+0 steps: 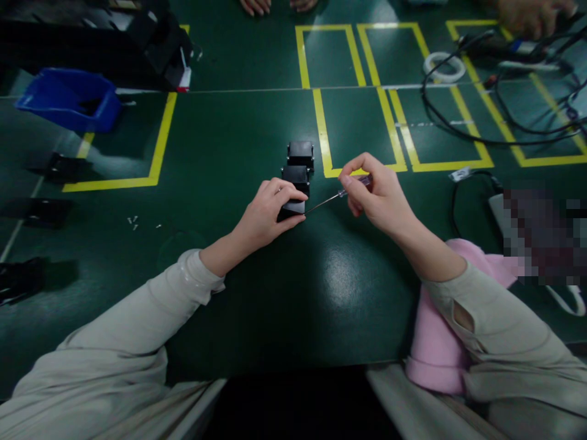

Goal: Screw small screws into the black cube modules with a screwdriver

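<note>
Head view: left hand [270, 211] is closed over the near black box [291, 211], fingers wrapped across its top, thumb on the near side, box pinned flat to the green table [257, 293]. Right hand [376, 195] is closed in a pinch on the screwdriver [342, 194], handle held between thumb and fingertips. The shaft's long axis runs from upper right down to lower left, with the tip at the right face of the held box; actual contact cannot be confirmed. The box therefore lies to the left of and slightly below the right hand, in line with the shaft. The left hand is on the box, the right hand is a shaft-length off. Two more black boxes are lined up directly behind the held one: second box [296, 176] touching or just beside it, third box [301, 153] beyond. A yellow tape line [323, 134] runs just to the right of that row, under the screwdriver handle. Bare table is seen in front of both hands and to the left. A few small screws [132, 221] are scattered well apart to the left, with black parts [59, 168] and a blue bin [68, 98] further out. Cables [458, 128] and a white tape ring [444, 66] are spread at far right, well apart. A pink cloth [435, 342] is bunched under the right forearm. Other people's hands [255, 6] are seen at the far edge only, not near the work.
</note>
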`<state>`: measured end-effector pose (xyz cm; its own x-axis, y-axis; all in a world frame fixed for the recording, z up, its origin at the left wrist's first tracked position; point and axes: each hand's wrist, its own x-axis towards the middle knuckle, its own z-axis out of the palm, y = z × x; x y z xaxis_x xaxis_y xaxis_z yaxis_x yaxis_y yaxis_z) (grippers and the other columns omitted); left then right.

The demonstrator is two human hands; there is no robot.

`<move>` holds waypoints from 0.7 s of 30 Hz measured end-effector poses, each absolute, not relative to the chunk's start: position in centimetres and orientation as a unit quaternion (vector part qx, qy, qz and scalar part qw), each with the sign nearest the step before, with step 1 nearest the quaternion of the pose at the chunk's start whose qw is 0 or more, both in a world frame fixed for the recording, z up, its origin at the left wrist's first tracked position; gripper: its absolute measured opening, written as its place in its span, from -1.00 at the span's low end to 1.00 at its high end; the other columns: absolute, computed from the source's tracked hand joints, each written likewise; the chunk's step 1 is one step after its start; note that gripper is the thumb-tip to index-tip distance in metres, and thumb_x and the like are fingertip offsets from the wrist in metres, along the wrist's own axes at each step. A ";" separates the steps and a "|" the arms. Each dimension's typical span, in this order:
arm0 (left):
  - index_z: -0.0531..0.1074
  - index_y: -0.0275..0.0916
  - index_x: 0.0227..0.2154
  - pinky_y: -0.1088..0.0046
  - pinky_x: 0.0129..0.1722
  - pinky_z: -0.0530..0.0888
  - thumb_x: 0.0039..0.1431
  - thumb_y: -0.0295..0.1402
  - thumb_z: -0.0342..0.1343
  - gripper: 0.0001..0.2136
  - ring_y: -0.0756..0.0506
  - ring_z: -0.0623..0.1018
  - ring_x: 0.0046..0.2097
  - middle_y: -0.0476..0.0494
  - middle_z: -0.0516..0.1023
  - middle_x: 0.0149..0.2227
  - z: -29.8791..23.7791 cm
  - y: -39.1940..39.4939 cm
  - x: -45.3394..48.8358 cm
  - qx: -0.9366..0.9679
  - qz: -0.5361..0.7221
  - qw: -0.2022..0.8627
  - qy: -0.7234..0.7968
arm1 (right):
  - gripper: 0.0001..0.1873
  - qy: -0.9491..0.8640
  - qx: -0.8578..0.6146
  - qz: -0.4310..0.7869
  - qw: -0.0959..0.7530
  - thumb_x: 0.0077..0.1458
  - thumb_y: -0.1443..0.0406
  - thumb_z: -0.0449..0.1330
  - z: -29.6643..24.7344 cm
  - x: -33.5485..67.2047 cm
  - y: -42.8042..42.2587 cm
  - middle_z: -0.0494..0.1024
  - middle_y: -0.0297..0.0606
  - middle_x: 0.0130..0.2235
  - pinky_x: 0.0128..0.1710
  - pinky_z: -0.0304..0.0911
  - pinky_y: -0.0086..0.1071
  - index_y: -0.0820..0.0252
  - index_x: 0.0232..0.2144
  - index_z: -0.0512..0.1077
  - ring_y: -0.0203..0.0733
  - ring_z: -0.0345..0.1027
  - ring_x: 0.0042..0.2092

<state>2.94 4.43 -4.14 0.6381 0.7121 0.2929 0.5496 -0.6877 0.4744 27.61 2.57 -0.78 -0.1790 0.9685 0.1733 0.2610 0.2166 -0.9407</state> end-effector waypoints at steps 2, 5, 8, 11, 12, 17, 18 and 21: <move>0.41 -0.19 0.01 0.14 0.08 0.38 0.28 -0.32 0.19 -0.74 -0.22 0.43 0.07 -0.20 0.45 0.02 -4.1 4.4 2.9 0.888 0.231 0.175 0.356 | -0.85 -0.652 -0.479 0.405 0.426 0.26 0.21 0.17 -0.7 27.6 2.6 0.25 -0.57 -0.71 -0.69 -0.05 -0.41 0.06 -0.35 0.28 -0.36 0.16 -0.70; 0.41 -0.19 0.01 0.13 0.08 0.37 0.28 -0.33 0.19 -0.73 -0.23 0.43 0.08 -0.20 0.45 0.03 -4.1 4.5 2.9 0.887 0.225 0.178 0.362 | -0.90 -0.647 -0.476 0.411 0.431 0.25 0.25 0.16 -0.7 27.6 2.5 0.26 -0.58 -0.69 -0.69 -0.04 -0.41 0.06 -0.30 0.27 -0.36 0.16 -0.70; 0.41 -0.18 0.01 0.12 0.09 0.37 0.27 -0.34 0.19 -0.73 -0.23 0.42 0.08 -0.20 0.45 0.02 -4.1 4.5 3.0 0.887 0.226 0.179 0.360 | -0.90 -0.647 -0.465 0.417 0.436 0.23 0.32 0.16 -0.6 27.6 2.5 0.28 -0.58 -0.65 -0.67 0.00 -0.42 0.06 -0.24 0.27 -0.38 0.17 -0.69; 0.41 -0.19 0.01 0.14 0.08 0.37 0.27 -0.34 0.19 -0.73 -0.22 0.42 0.08 -0.20 0.44 0.02 -4.2 4.5 2.9 0.887 0.230 0.181 0.357 | -0.91 -0.644 -0.465 0.422 0.437 0.23 0.31 0.16 -0.6 27.5 2.5 0.28 -0.57 -0.65 -0.66 0.03 -0.42 0.07 -0.27 0.27 -0.38 0.18 -0.68; 0.41 -0.19 0.01 0.15 0.08 0.37 0.27 -0.35 0.19 -0.73 -0.22 0.42 0.07 -0.21 0.44 0.02 -4.2 4.5 2.9 0.887 0.232 0.181 0.356 | -0.91 -0.644 -0.466 0.424 0.435 0.24 0.28 0.16 -0.6 27.5 2.6 0.27 -0.57 -0.66 -0.67 0.02 -0.42 0.07 -0.29 0.27 -0.37 0.18 -0.68; 0.41 -0.20 0.01 0.16 0.08 0.36 0.27 -0.35 0.20 -0.73 -0.22 0.42 0.07 -0.20 0.44 0.02 -4.2 4.5 2.9 0.887 0.234 0.183 0.355 | -0.89 -0.646 -0.468 0.423 0.430 0.26 0.23 0.15 -0.7 27.6 2.6 0.22 -0.58 -0.70 -0.70 -0.04 -0.41 0.06 -0.30 0.27 -0.36 0.15 -0.71; 0.41 -0.20 0.00 0.15 0.08 0.36 0.27 -0.35 0.20 -0.73 -0.22 0.42 0.07 -0.20 0.44 0.02 -4.2 4.5 2.9 0.886 0.233 0.184 0.356 | -0.92 -0.646 -0.465 0.426 0.431 0.26 0.26 0.15 -0.7 27.6 2.5 0.24 -0.58 -0.68 -0.68 -0.02 -0.41 0.05 -0.28 0.27 -0.36 0.15 -0.70; 0.41 -0.19 0.01 0.14 0.09 0.36 0.27 -0.34 0.20 -0.73 -0.22 0.42 0.08 -0.20 0.45 0.02 -4.2 4.4 2.9 0.886 0.229 0.183 0.360 | -0.90 -0.643 -0.458 0.432 0.435 0.24 0.27 0.17 -0.8 27.6 2.5 0.28 -0.58 -0.65 -0.66 0.03 -0.41 0.05 -0.24 0.27 -0.37 0.17 -0.67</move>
